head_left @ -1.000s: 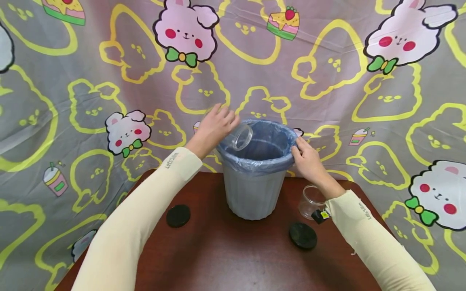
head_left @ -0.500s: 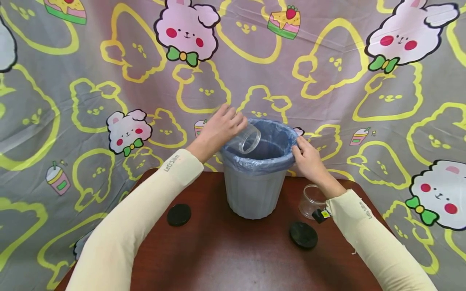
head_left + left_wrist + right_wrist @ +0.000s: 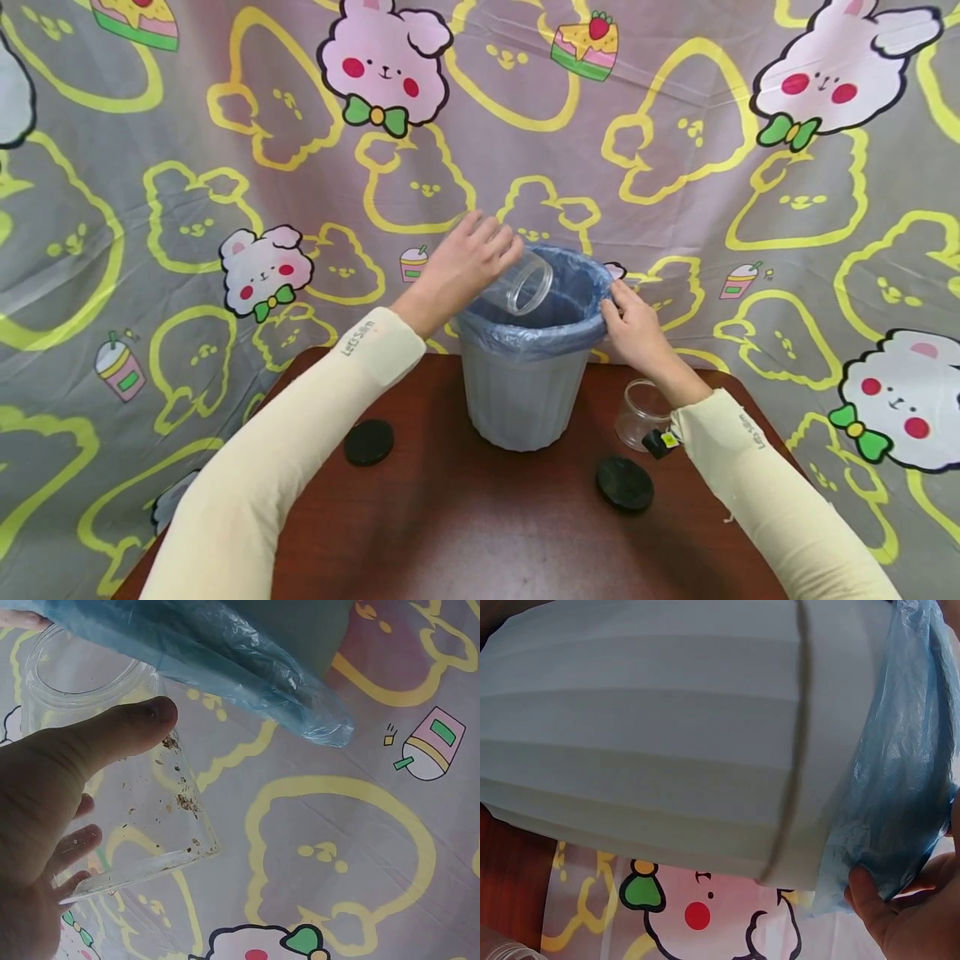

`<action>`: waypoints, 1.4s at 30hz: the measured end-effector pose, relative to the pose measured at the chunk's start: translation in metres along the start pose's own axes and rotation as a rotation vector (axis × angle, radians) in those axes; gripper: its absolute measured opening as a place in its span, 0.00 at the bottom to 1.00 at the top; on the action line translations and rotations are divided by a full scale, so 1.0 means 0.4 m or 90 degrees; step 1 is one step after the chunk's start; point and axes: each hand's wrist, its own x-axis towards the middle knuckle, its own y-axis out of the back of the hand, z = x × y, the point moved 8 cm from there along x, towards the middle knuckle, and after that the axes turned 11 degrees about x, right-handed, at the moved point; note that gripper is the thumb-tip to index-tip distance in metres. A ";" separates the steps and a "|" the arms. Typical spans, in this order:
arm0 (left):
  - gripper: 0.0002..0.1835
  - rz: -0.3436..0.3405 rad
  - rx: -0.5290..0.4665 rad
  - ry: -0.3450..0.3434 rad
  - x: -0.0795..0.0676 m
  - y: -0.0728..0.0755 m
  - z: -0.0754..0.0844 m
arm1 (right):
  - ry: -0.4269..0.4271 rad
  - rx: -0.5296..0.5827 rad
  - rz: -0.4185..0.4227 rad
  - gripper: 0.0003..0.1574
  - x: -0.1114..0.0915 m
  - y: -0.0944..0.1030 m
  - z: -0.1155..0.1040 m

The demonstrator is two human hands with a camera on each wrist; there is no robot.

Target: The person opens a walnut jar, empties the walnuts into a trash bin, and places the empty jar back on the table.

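Observation:
My left hand (image 3: 472,258) grips a clear plastic jar (image 3: 528,287), tipped so that its lidless mouth hangs over the inside of a grey trash bin (image 3: 525,400). Small brown flakes (image 3: 184,801) cling to the jar's inner wall near its base in the left wrist view. A blue trash bag (image 3: 534,340) lines the bin and folds down over its rim. At the bin's right side, my right hand (image 3: 637,329) pinches the bagged rim, thumb outside; the right wrist view shows its thumb (image 3: 866,894) on the blue film.
A second clear jar (image 3: 637,421) stands on the brown table (image 3: 480,533) below my right wrist. One black lid (image 3: 625,484) lies before it, another black lid (image 3: 368,442) lies at the left. A patterned curtain (image 3: 675,125) hangs behind and around the table.
My left hand has moved right with the jar, bringing its mouth from the bin's left rim farther over the opening. The right hand keeps its place on the rim.

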 end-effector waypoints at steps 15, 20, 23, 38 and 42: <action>0.28 -0.012 -0.057 0.067 -0.045 -0.005 -0.039 | -0.002 0.001 0.000 0.33 -0.009 -0.004 0.002; 0.34 -0.036 -0.099 0.094 -0.072 -0.023 -0.057 | -0.003 -0.002 -0.002 0.33 -0.010 -0.004 0.004; 0.40 -0.050 -0.121 0.112 -0.090 -0.037 -0.065 | -0.006 0.000 -0.005 0.33 -0.010 -0.004 0.006; 0.57 -0.153 -0.373 0.287 -0.210 -0.132 -0.111 | 0.002 0.004 0.002 0.34 -0.003 -0.006 0.001; 0.58 -0.153 -0.467 0.353 -0.242 -0.154 -0.116 | 0.018 0.003 0.017 0.33 0.000 -0.003 -0.010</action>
